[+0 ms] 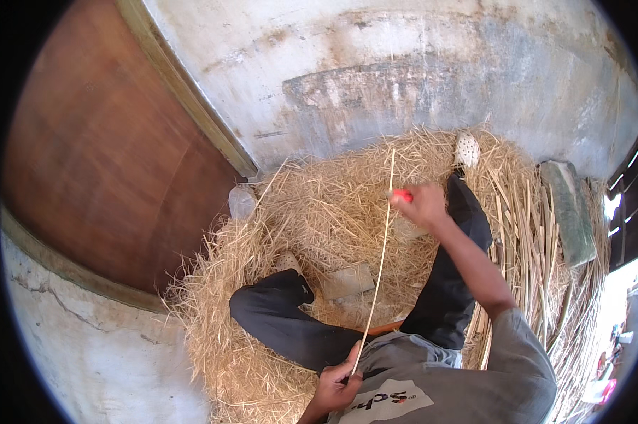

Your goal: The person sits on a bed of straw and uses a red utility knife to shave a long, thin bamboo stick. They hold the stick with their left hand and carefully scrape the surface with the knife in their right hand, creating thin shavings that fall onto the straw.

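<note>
A long, thin pale strip of bamboo or cane slants up from my lap over the shavings. Its near end is pinched in my left hand, close to my shirt. Farther out, my right hand is closed around a small red-handled knife, with the red part showing past the fingers. The short dark end of this knife meets the strip below its far tip. The blade's exact shape is too small to make out.
Pale shavings cover the floor around my legs. A flat block lies between them. Split stalks are heaped at right, beside a greenish stone slab. A clear plastic bag sits near the brown door. A stained wall stands ahead.
</note>
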{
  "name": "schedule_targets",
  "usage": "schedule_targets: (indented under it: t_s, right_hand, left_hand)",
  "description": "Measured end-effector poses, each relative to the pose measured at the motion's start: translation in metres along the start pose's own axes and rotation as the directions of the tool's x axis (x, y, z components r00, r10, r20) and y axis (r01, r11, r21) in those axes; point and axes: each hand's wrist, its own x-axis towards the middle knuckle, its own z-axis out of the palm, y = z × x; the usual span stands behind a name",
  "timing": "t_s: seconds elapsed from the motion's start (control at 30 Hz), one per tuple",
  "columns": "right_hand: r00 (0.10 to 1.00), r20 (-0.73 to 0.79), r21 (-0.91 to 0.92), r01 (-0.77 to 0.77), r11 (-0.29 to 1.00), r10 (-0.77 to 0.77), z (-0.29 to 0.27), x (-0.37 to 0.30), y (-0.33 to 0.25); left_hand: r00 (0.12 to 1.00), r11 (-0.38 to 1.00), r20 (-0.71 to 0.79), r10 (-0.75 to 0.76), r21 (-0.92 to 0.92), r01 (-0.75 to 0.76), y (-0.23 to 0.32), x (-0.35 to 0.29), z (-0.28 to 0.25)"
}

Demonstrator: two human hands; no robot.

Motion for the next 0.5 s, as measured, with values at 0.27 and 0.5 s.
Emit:
schedule_targets:
  t_s: [0.27, 0.5]
  right_hand:
    - [0.981, -0.079, -0.023, 0.174, 0.984, -0.175, -0.002, -0.004, 0.006]
    - [0.989, -0.141, -0.036, 0.038, 0.999, -0.043, -0.005, 0.036, 0.040]
  left_hand:
    - [0.992, 0.991, -0.001, 0.129, 0.046, -0.128, -0.003, -0.001, 0.002]
    - [0.998, 0.997, 0.002, 0.063, 0.046, -0.063, 0.004, -0.008, 0.002]
